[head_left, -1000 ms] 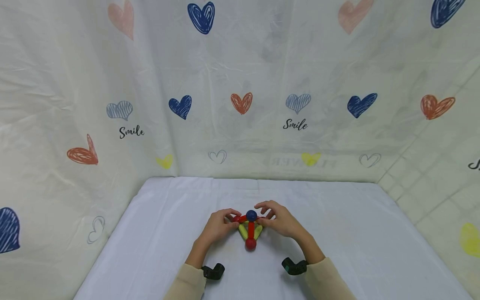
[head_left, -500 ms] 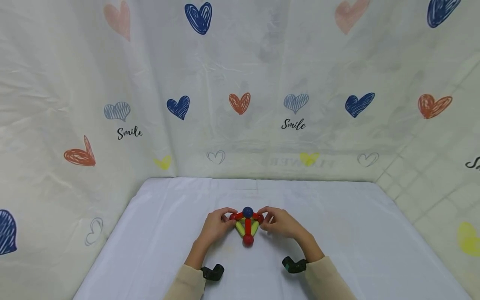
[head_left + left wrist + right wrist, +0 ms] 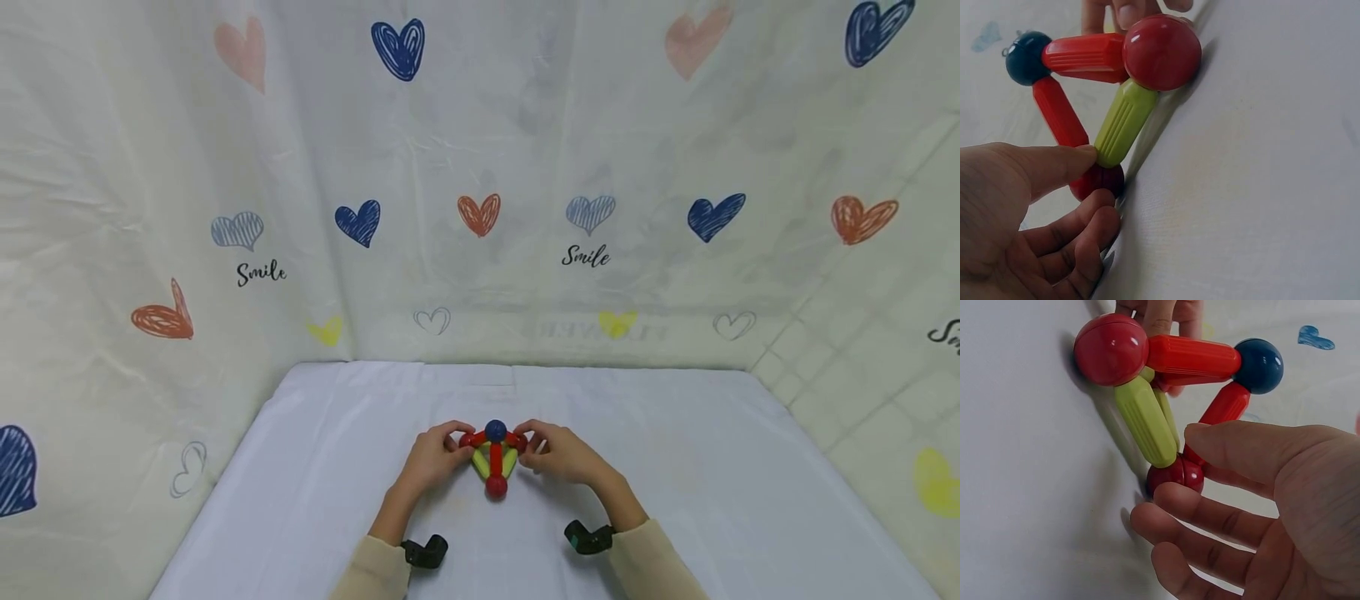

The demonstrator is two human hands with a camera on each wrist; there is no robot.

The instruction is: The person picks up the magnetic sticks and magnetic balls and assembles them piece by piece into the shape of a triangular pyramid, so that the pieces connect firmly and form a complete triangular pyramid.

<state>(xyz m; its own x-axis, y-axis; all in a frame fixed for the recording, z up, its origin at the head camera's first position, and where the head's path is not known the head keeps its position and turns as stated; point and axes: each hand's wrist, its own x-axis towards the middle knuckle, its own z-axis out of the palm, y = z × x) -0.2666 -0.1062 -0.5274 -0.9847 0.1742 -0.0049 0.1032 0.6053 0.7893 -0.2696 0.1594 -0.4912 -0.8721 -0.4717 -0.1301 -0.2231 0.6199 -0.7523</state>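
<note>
A small pyramid of magnetic balls and rods stands on the white cloth. Its top is a blue ball [image 3: 495, 431], from which red rods [image 3: 496, 460] slope down to red corner balls. Yellow-green rods [image 3: 1125, 122] join the corners along the base. The front red ball [image 3: 496, 487] faces me, untouched. My left hand [image 3: 435, 457] holds the left corner's red ball [image 3: 1099, 180] between thumb and fingers. On the other side, my right hand [image 3: 564, 452] pinches the right corner's red ball [image 3: 1175, 477]. Fingers partly cover both held balls.
The white-covered table [image 3: 645, 417] stretches around the pyramid on every side. Behind it hangs a pale curtain [image 3: 525, 125] printed with hearts and "Smile". A dark wrist camera [image 3: 425, 552] sits on the left wrist, and another camera [image 3: 588, 537] on the right.
The right fingers have closed in around the right corner ball, the raised index finger coming down. The pyramid has shifted slightly left in view. My left hand keeps its hold.
</note>
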